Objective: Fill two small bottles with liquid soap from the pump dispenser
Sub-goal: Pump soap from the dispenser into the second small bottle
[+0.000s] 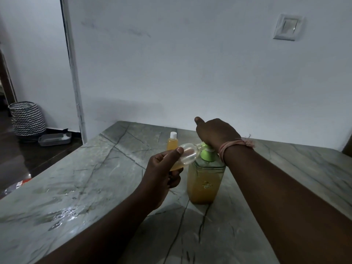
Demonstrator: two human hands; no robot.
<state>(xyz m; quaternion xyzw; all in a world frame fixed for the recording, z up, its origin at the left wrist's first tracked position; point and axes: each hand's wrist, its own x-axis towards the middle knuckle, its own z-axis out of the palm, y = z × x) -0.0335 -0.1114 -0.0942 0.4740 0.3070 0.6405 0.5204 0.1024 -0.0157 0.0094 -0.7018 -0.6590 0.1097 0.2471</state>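
Pump dispenser [204, 180]: clear square bottle, upright on marble counter [95, 187], filled most of way with amber soap; green pump head at top.

Small clear bottle [185, 155]: tilted nearly sideways, mouth brought against green nozzle; little amber soap pooled at low end. Gripped by left hand [162, 174], thumb over top, fingers curled beneath.

Capped bottle [172, 142]: upright behind, white cap on, amber soap nearly to neck, touched by neither hand.

Right hand [215, 133]: laid palm-down on pump head, thumb stuck out; fingers hidden, grasp cannot be told.
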